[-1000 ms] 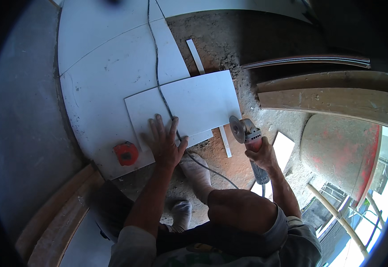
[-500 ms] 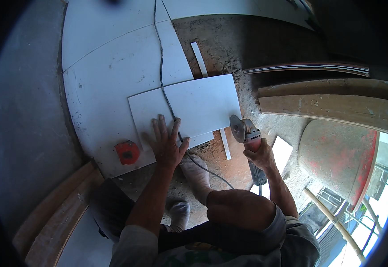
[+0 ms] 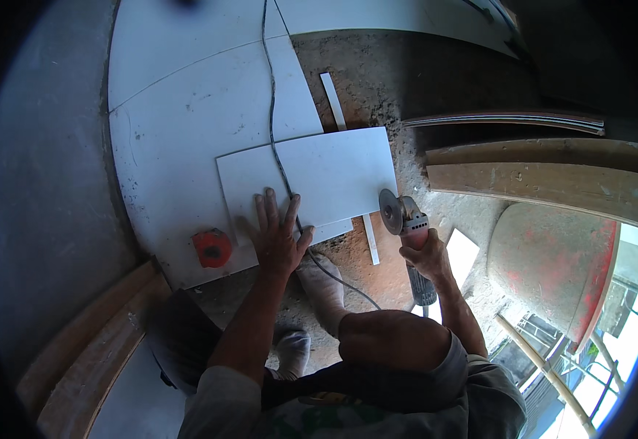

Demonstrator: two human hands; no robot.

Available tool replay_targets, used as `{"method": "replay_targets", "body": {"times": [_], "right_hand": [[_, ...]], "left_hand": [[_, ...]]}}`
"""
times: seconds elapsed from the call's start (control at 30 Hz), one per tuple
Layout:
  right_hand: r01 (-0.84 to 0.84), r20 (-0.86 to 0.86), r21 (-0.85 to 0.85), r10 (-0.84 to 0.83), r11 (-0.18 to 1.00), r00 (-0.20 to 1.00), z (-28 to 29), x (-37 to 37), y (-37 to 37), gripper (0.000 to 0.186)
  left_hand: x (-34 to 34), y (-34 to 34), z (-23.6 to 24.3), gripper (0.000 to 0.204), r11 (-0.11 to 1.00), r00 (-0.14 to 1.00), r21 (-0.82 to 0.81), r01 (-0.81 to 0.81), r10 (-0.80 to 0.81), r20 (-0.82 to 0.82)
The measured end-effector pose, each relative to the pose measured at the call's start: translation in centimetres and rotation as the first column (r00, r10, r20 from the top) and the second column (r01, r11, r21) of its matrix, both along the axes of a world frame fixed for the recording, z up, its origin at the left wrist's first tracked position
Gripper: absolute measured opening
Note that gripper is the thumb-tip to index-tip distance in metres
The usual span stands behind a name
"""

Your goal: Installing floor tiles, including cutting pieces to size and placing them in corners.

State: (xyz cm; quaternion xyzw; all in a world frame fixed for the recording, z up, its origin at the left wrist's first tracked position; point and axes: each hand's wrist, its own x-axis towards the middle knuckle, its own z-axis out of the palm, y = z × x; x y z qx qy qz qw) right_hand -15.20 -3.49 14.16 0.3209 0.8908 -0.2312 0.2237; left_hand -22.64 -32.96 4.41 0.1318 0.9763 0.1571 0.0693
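Observation:
My left hand [image 3: 275,241] lies with fingers spread on a white board [image 3: 333,172], pressing its left part, where a black cord [image 3: 278,161] runs over it past my thumb. My right hand [image 3: 425,260] grips an angle grinder [image 3: 414,223] with a disc at its front, held at the board's right edge; whether the disc touches it I cannot tell. The board rests on larger white panels [image 3: 165,154]. A red tape measure [image 3: 211,249] lies left of my left hand. Narrow white strips [image 3: 333,95] stick out from beyond and under the board.
Wooden planks [image 3: 534,184] and a stack of thin boards [image 3: 501,119] are at the right, beside a dusty tub [image 3: 538,271]. More planks [image 3: 92,344] lie at lower left along a grey wall [image 3: 41,146]. Poles [image 3: 545,362] and a bright opening are at lower right. My feet are below the board.
The view has shifted, so the upper scene sits a little lower and further right. My hands, the grinder and the board otherwise keep much the same arrangement.

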Motion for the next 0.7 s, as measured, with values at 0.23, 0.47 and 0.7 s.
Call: {"method": "replay_targets", "body": {"times": [0.23, 0.47, 0.7], "right_hand": [[0.021, 0.008, -0.013, -0.021, 1.000, 1.000, -0.31, -0.19, -0.10, 0.057], [0.034, -0.002, -0.019, -0.034, 0.999, 0.999, -0.06, -0.61, -0.26, 0.058], [0.040, -0.006, -0.026, -0.041, 0.999, 0.999, 0.00, -0.95, -0.35, 0.058]], "left_hand": [[0.04, -0.03, 0.00, 0.081, 1.000, 1.000, 0.019, -0.009, 0.009, -0.018], [-0.01, -0.01, 0.30, 0.082, 0.999, 1.000, 0.033, -0.017, 0.016, 0.009], [-0.03, 0.01, 0.22, 0.082, 0.999, 1.000, 0.025, -0.022, 0.021, 0.008]]}}
